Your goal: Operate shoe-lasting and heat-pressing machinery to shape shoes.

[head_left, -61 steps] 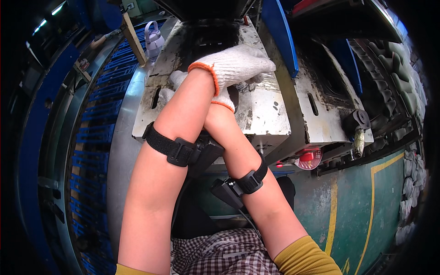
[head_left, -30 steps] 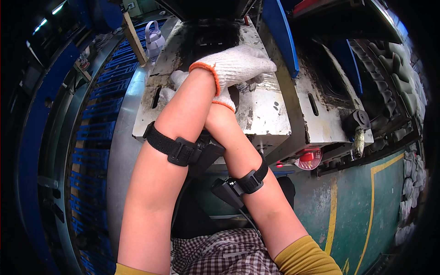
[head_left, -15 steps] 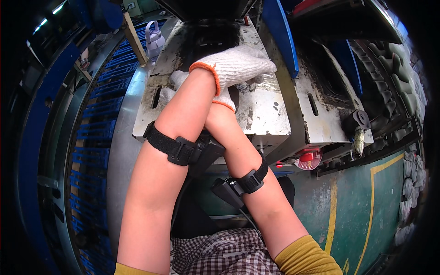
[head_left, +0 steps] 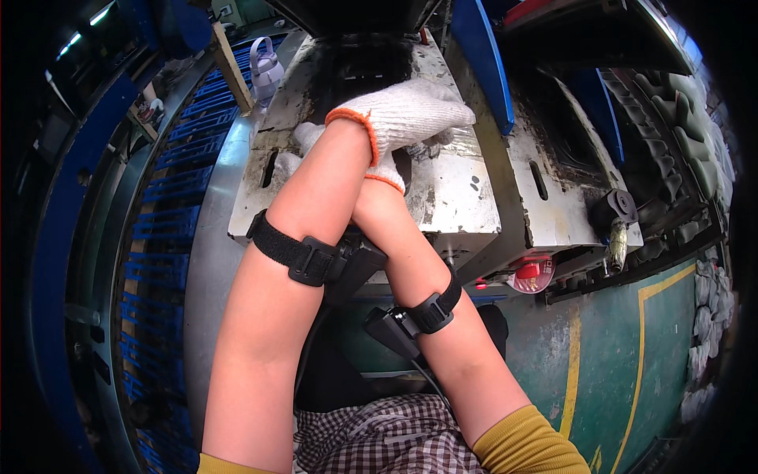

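My forearms cross, the left one lying over the right. My left hand (head_left: 410,114), in a white knit glove with an orange cuff, lies at the right side of a worn white metal machine top (head_left: 450,189). Its fingers look loosely stretched, the tips partly hidden beneath it, and nothing shows in them. Under my left wrist, my right hand (head_left: 304,142) reaches to the left side of the same top. It wears a matching glove; its visible fingers are apart, the rest covered by my left arm. Each forearm carries a black strap with a small black device.
Behind my hands is a dark, stained recess (head_left: 359,67) beneath a raised black lid. A lilac bottle (head_left: 267,71) stands back left, beside blue slatted racking (head_left: 170,205). At right are a blue panel (head_left: 485,63), a second machine (head_left: 553,197) and a rack of grey shaped pieces (head_left: 687,118).
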Demonstrator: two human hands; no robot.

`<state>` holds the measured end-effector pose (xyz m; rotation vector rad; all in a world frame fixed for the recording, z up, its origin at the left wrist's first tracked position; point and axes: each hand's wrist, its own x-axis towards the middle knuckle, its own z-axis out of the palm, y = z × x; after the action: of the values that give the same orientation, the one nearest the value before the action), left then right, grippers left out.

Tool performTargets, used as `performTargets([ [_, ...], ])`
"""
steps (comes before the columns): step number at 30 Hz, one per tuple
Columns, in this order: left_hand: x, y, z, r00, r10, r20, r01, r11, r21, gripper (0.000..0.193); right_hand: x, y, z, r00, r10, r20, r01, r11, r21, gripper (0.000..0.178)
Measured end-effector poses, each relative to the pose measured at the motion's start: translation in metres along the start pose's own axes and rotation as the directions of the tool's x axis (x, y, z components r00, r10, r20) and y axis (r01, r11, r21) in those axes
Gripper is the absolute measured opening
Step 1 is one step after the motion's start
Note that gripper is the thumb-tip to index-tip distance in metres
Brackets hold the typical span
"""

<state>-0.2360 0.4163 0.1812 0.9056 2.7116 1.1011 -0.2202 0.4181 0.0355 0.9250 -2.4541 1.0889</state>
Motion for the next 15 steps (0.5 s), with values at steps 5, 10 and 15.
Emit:
performTargets([
  [5,-0.008,-0.006,-0.004,0.999,-0.037,-0.017,0.036,0.999,-0.010,0.049,0.003,-0.010,0.005,0.996,0.011,0.092,-0.004,0.997,-0.075,0.071],
  [10,-0.007,0.002,-0.006,0.984,-0.172,0.047,0.176,0.979,-0.106,0.043,0.004,-0.009,0.001,0.995,0.052,0.086,-0.053,0.999,0.003,0.070],
  [15,-0.010,-0.002,-0.005,0.995,-0.097,0.015,0.098,0.992,-0.085,0.049,0.004,-0.012,0.001,0.995,0.049,0.090,-0.050,0.999,0.015,0.071],
])
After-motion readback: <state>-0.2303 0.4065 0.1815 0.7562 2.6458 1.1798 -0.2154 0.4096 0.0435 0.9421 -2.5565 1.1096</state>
